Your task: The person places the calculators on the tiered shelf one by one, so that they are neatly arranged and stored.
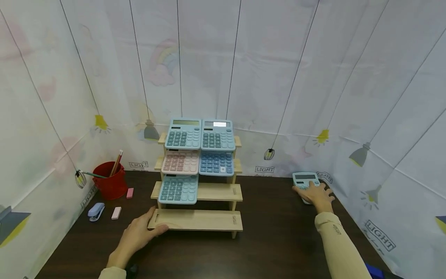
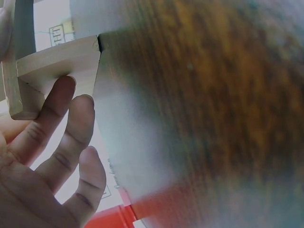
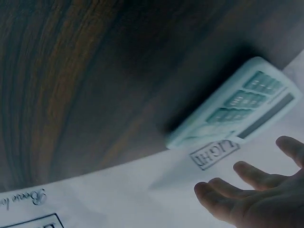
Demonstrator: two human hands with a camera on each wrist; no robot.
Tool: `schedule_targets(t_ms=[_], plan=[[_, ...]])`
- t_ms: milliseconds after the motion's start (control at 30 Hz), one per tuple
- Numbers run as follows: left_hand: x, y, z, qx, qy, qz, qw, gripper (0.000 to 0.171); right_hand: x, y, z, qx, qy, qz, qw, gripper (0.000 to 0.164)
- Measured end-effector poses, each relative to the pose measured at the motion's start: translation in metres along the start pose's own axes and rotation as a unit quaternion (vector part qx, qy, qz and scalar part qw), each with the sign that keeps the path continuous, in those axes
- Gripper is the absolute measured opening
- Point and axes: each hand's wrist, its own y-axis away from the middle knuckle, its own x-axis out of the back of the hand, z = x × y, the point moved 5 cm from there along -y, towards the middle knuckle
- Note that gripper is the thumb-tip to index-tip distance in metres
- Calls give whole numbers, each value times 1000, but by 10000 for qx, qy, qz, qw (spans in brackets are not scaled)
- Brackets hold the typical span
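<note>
A stepped wooden stand [image 1: 209, 220] holds several calculators on its upper tiers: light blue ones, a pink calculator [image 1: 180, 162] and a darker blue calculator [image 1: 216, 163]. At the left end of its lowest tier, my left hand [image 1: 137, 230] grips the wood, thumb at the front edge and fingers by the end. The left wrist view shows the fingertips [image 2: 83, 102] against the underside and side of the wood. Over at the far right, my right hand [image 1: 316, 195] reaches over a light blue calculator [image 3: 237, 102] lying on the table; its fingers are spread, apart from the calculator in the right wrist view.
A red bucket [image 1: 110, 182] with pencils stands at the left. Near it lie a blue stapler [image 1: 96, 211], a white eraser [image 1: 116, 213] and a pink eraser [image 1: 130, 193]. Printed white cloth [image 1: 265, 77] walls the dark wooden table [image 1: 271, 232] at the back and sides.
</note>
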Motion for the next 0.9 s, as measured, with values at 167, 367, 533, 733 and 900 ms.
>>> schedule_targets(t_ms=[167, 367, 533, 733, 900], plan=[[1, 1, 1, 11, 17, 75, 10000, 114, -1, -8, 9, -127, -230, -102, 9996, 120], [-3, 3, 0, -6, 75, 41, 10000, 113, -2, -11, 22, -331, -397, -337, 9981, 125], [-4, 1, 1, 17, 121, 38, 9999, 114, -15, -18, 34, -498, -450, -445, 9968, 119], [-1, 0, 2, 16, 79, 20, 10000, 116, -27, -21, 37, -467, -585, -412, 9963, 114], [-1, 1, 2, 27, 102, 15, 9999, 115, -27, -22, 31, -511, -543, -342, 9966, 112]])
